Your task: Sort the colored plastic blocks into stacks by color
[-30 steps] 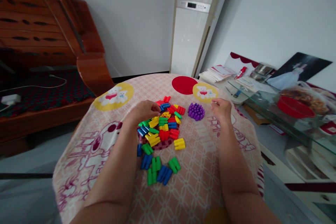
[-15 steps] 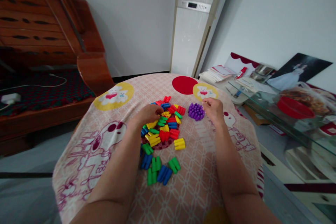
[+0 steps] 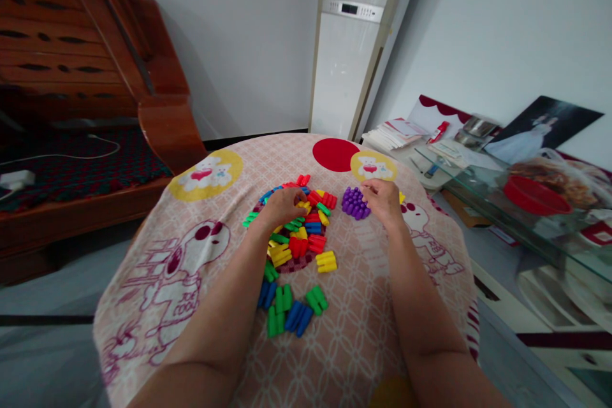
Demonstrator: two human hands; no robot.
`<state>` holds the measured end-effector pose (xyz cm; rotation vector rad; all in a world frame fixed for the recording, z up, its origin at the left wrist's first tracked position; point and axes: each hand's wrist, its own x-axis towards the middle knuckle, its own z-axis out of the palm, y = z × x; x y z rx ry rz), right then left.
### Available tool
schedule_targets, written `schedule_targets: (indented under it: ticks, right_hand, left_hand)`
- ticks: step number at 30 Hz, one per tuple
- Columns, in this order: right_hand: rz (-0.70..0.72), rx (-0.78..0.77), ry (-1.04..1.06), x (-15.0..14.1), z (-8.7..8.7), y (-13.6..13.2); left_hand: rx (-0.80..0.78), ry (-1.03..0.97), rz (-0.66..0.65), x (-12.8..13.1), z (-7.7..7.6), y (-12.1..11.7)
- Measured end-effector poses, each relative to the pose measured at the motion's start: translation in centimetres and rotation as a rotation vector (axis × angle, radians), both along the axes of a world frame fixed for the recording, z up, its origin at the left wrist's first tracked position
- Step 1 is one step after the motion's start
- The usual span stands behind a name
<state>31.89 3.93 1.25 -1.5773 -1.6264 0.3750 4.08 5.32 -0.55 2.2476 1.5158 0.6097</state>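
Around the middle of the frame, a loose pile of colored blocks (image 3: 299, 247) lies on a patterned tablecloth (image 3: 363, 312), with a tight cluster of purple blocks (image 3: 355, 204) just to its right. Below the pile, a yellow block (image 3: 326, 261), a blue block (image 3: 298, 317) and a few green ones lie apart.

The blocks look like light, hard plastic: stiff, smooth, perhaps a little slippery, and unlikely to break. Side-by-side tubes make up each one, so a thumb and fingertip across the outer tubes should hold best. The purple ones seem to stand on end, packed close, and might tip if knocked; their rounded tops look the easiest part to reach.

The left forearm (image 3: 215, 325) slants up and rightward from the bottom edge. The left hand (image 3: 283, 207) hangs palm down over the pile's upper part, fingers curled, fingertips at a yellow piece; whether they grip it is unclear. The right forearm (image 3: 421, 306) rises from the lower right, leaning inward. The right hand (image 3: 384, 199) has thumb and forefinger drawn together at the purple cluster's right edge; anything between them is hidden. A small bit of yellow (image 3: 402, 196) shows at its outer side.
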Motion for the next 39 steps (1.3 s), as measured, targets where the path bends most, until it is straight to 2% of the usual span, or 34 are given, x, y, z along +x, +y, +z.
schedule_targets:
  ticks: [5, 10, 14, 20, 25, 28, 30, 32, 35, 37, 39]
  right_hand:
    - [0.188, -0.118, 0.122, -2.4, 0.6, -1.0]
    - [0.329, -0.219, 0.202, -4.5, 1.4, -1.9]
    - [0.368, -0.254, 0.266, -5.1, 1.5, -2.1]
    - [0.37, -0.224, 0.365, -5.6, 1.3, -2.2]
    - [0.407, -0.243, 0.402, -5.0, 2.4, -2.6]
    - [0.295, -0.206, 0.321, -2.3, 3.3, -2.5]
    - [0.112, -0.132, 0.19, 0.5, 3.7, -2.3]
    - [-0.097, -0.07, -0.067, 3.7, 3.8, -2.2]
    - [-0.328, -0.079, -0.457, 7.6, 3.3, -2.2]
    - [-0.402, -0.142, -0.597, 9.2, 2.6, -2.2]
    - [-0.428, -0.189, -0.651, 10.0, 1.7, -2.0]
  left_hand:
    - [-0.004, -0.165, 0.015, -0.1, 1.2, -0.2]
    - [0.025, -0.405, -0.152, 1.4, 2.9, -1.4]
    - [0.034, -0.491, -0.236, 3.0, 3.8, -2.6]
    - [0.078, -0.496, -0.225, 3.9, 3.9, -3.1]
    - [0.06, -0.509, -0.226, 3.8, 3.6, -2.9]
    - [0.045, -0.535, -0.198, 3.3, 3.6, -2.7]
    - [0.059, -0.537, -0.151, 2.7, 3.7, -2.5]
    - [0.069, -0.531, -0.099, 2.0, 3.8, -2.2]
    - [0.034, -0.531, -0.031, 1.1, 4.0, -1.9]
    - [0.001, -0.538, 0.001, 0.8, 4.1, -1.8]
    - [-0.014, -0.542, 0.022, 0.6, 4.0, -1.8]
